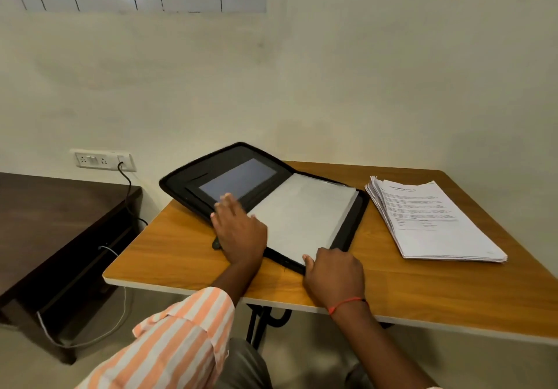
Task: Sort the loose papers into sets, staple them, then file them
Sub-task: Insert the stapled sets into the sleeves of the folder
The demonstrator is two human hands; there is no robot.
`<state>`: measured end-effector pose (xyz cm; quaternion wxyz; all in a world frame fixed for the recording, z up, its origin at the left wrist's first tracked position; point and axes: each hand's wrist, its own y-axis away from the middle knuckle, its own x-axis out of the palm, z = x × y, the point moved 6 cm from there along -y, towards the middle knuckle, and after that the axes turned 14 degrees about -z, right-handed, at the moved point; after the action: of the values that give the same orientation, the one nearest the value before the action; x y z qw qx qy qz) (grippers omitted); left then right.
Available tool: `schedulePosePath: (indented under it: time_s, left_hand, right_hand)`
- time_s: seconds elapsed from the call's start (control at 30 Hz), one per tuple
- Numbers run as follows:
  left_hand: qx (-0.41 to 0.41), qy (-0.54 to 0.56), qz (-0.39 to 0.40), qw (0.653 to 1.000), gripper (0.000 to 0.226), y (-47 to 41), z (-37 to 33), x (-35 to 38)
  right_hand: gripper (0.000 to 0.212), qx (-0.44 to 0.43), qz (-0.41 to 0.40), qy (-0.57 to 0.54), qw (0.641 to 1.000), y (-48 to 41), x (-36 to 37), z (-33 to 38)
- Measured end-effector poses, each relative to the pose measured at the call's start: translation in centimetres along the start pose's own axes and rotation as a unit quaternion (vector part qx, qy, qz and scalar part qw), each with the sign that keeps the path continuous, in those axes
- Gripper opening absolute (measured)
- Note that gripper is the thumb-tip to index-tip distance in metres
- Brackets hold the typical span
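A black zip folder (193, 190) lies open on the wooden table (169, 252), its left flap hanging past the table's left edge. A blank white sheet stack (305, 213) fills the folder's right half. My left hand (238, 228) rests flat with straight fingers on the folder's left flap, near the spine. My right hand (333, 271) sits at the folder's near right corner, fingers curled at the edge of the sheets; whether it grips them I cannot tell. A stack of printed papers (434, 222) lies on the table to the right of the folder.
A dark wooden side table (51, 222) stands to the left, lower than the desk. A wall socket (102, 160) with a black cable plugged in is behind it, and a white cable trails to the floor. The wall runs close behind the table.
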<state>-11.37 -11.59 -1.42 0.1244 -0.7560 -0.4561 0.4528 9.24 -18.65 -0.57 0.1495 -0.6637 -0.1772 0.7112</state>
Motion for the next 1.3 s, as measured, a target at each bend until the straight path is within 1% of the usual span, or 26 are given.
schedulePosePath:
  time_s: [0.03,0.07,0.1,0.17,0.2,0.27,0.3,0.33,0.37,0.4,0.43,0.5,0.6,0.73,0.83,0.87,0.97,1.03,1.1,1.17,1.23,1.3]
  left_hand:
    - [0.055,-0.019,0.029,0.998,0.073,0.2,-0.8,0.5]
    - [0.089,-0.028,0.067,0.993,0.07,0.3,-1.4,1.1]
    - [0.106,-0.033,0.105,0.988,0.069,0.5,-1.8,1.9]
    - [0.114,-0.042,0.165,0.979,0.069,0.7,-1.8,3.2]
    - [0.116,-0.051,0.184,0.975,0.071,0.9,-1.6,3.6]
    - [0.116,-0.075,0.213,0.967,0.074,1.5,-0.5,4.0]
    - [0.117,-0.084,0.221,0.965,0.075,1.7,0.0,4.1]
    - [0.12,-0.09,0.223,0.963,0.076,1.8,0.4,4.0]
    - [0.124,-0.092,0.224,0.962,0.077,1.8,0.6,4.0]
    - [0.129,-0.093,0.224,0.962,0.078,1.8,0.7,3.9]
    - [0.132,-0.094,0.224,0.961,0.079,1.7,0.8,3.9]
    - [0.139,-0.095,0.225,0.96,0.081,1.6,1.0,3.8]
    - [0.15,-0.097,0.23,0.956,0.082,1.1,1.8,3.6]
    - [0.184,-0.092,0.238,0.949,0.079,-0.4,3.6,3.3]
    - [0.2,-0.088,0.259,0.941,0.076,-2.0,5.6,2.9]
    - [0.207,-0.091,0.269,0.936,0.076,-2.6,6.1,2.7]
    - [0.23,-0.117,0.295,0.92,0.075,-3.4,7.0,2.1]
    - [0.227,-0.12,0.285,0.923,0.074,-3.4,5.9,1.7]
    - [0.225,-0.099,0.28,0.928,0.075,-2.3,3.6,1.6]
    - [0.243,-0.066,0.298,0.921,0.079,-0.3,0.8,2.4]
    - [0.26,-0.043,0.321,0.91,0.08,1.9,-1.7,3.2]
    - [0.282,-0.046,0.337,0.897,0.078,3.2,-2.9,3.9]
  right_hand:
    - [0.047,-0.008,0.002,-0.006,1.0,0.2,-0.4,0.5]
    - [0.045,-0.014,0.004,-0.015,1.0,0.2,-0.7,0.9]
    - [0.043,-0.017,0.005,-0.022,1.0,0.0,-1.0,1.2]
    - [0.04,-0.024,0.014,-0.058,0.998,-0.7,-1.2,1.5]
    - [0.04,-0.023,0.024,-0.095,0.995,-1.2,-0.9,1.4]
    - [0.037,0.007,0.053,-0.199,0.979,-2.5,-0.1,0.7]
    - [0.032,0.026,0.045,-0.22,0.974,-3.2,0.3,-0.2]
    - [0.027,0.034,0.019,-0.207,0.978,-3.9,0.6,-1.1]
    - [0.03,0.042,-0.004,-0.173,0.984,-4.5,1.0,-2.1]
    - [0.038,0.054,-0.013,-0.145,0.988,-4.8,1.8,-3.0]
    - [0.045,0.076,-0.004,-0.132,0.988,-4.8,2.6,-3.6]
    - [0.052,0.105,0.018,-0.122,0.987,-4.4,4.1,-3.9]
    - [0.054,0.093,0.013,-0.105,0.99,-3.3,5.1,-2.9]
    - [0.043,0.057,-0.032,-0.082,0.995,-2.2,4.0,-1.0]
    - [0.039,0.007,-0.054,-0.079,0.995,-1.0,2.6,1.6]
    - [0.038,-0.007,-0.052,-0.068,0.996,-0.7,2.3,2.3]
    - [0.03,-0.026,-0.008,-0.038,0.999,0.5,2.1,3.7]
    - [0.028,-0.036,-0.011,-0.031,0.999,0.8,1.3,4.2]
    - [0.034,-0.049,-0.015,-0.034,0.998,0.8,0.4,4.5]
    - [0.039,-0.055,-0.026,-0.047,0.997,0.4,-0.5,4.6]
    - [0.039,-0.056,-0.04,-0.08,0.994,-0.5,-1.1,4.0]
    - [0.036,-0.03,-0.062,-0.135,0.988,-2.2,-1.1,2.1]
